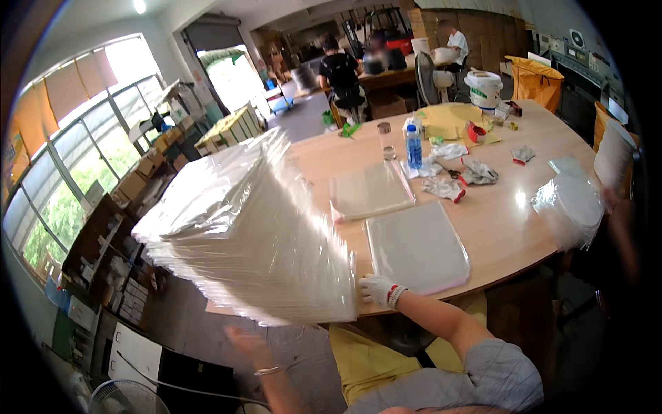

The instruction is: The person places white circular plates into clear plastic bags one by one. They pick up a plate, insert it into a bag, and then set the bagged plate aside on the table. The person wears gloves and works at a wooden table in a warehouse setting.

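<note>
A tall stack of flat white pieces in clear plastic sleeves [276, 241] leans on the near left of the table. My left hand [249, 346], bare and smeared by motion, is just below the stack's near side, apart from it as far as I can see. In a white glove with a red-striped cuff, my right hand [378, 291] is at the stack's lower right corner, fingers curled in; what they grip, if anything, is hidden. Right beside it lies a pile of clear plastic bags [418, 247], with a second bag pile [372, 191] behind.
Gloves [478, 172], a blue-capped water bottle [414, 147], a glass [386, 141] and red tape [476, 133] lie farther back on the wooden table [507, 214]. At right, another person's blurred arm [624, 231] is beside plastic-wrapped round white pieces [569, 207]. A fan [127, 397] stands lower left.
</note>
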`<action>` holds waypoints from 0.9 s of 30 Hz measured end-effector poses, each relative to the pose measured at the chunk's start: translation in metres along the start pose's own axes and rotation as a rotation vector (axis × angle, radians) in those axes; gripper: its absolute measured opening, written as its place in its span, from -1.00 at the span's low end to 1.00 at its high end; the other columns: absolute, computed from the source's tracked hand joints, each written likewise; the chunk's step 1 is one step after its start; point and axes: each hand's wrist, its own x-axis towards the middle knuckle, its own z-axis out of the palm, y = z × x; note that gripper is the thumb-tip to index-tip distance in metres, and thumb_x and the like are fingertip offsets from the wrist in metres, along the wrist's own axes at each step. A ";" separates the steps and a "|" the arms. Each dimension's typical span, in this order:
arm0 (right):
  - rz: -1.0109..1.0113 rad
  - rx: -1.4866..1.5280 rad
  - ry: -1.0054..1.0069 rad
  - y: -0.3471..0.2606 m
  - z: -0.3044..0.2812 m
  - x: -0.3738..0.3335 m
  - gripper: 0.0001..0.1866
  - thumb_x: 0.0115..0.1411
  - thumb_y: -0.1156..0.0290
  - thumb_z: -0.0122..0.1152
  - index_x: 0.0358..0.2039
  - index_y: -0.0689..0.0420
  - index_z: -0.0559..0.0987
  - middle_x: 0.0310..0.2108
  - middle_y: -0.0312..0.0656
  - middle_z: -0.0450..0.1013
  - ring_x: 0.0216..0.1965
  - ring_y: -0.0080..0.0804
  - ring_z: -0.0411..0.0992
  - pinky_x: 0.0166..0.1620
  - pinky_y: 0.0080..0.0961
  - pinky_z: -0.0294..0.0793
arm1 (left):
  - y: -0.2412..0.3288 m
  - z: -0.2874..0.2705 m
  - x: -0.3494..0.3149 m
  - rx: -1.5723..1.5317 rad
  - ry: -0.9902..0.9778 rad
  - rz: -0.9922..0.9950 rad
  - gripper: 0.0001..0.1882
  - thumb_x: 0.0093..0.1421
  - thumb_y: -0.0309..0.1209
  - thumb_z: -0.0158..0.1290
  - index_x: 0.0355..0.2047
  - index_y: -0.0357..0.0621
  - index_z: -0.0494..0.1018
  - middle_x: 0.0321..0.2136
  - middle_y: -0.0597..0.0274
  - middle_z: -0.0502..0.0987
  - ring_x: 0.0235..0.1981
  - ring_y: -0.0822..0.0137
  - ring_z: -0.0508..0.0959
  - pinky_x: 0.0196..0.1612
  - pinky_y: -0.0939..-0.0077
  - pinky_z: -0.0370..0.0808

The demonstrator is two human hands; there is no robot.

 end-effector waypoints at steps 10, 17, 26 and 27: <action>-0.055 -0.842 0.088 0.042 0.035 -0.041 -0.70 -0.01 0.34 0.14 -0.25 0.16 0.38 -0.30 -0.17 0.34 -0.27 -0.36 0.37 -0.23 -0.52 0.38 | -0.120 0.058 -0.064 -0.534 -0.141 -0.883 -0.12 -0.09 0.29 -0.13 0.14 -0.01 0.14 0.11 0.16 0.12 0.14 0.06 0.14 -0.01 -0.22 0.20; 0.148 -0.714 0.351 0.014 0.071 -0.036 -0.58 -0.07 0.12 0.17 -0.34 0.19 0.36 -0.41 -0.11 0.42 -0.40 -0.33 0.40 -0.35 -0.44 0.37 | -0.090 0.073 -0.065 -0.784 -0.234 -0.919 -0.19 -0.02 0.22 -0.14 0.13 -0.03 0.16 0.15 0.15 0.13 0.17 0.05 0.11 0.07 -0.21 0.11; 0.160 -0.451 0.502 0.032 0.078 -0.016 -0.56 -0.02 0.26 0.21 -0.14 0.17 0.39 -0.27 -0.12 0.45 -0.27 -0.34 0.43 -0.21 -0.46 0.41 | -0.113 0.080 -0.049 -0.794 -0.382 -0.783 -0.29 0.15 0.11 -0.30 0.18 -0.09 0.08 0.20 0.09 0.07 0.21 0.01 0.02 0.18 -0.14 -0.06; 0.203 -0.426 0.470 0.012 0.089 -0.021 -0.57 -0.02 0.27 0.21 -0.14 0.16 0.40 -0.26 -0.13 0.45 -0.26 -0.35 0.43 -0.21 -0.47 0.41 | -0.115 0.072 -0.046 -0.777 -0.345 -0.766 -0.29 0.14 0.11 -0.29 0.18 -0.10 0.08 0.20 0.09 0.08 0.21 0.02 0.03 0.18 -0.13 -0.05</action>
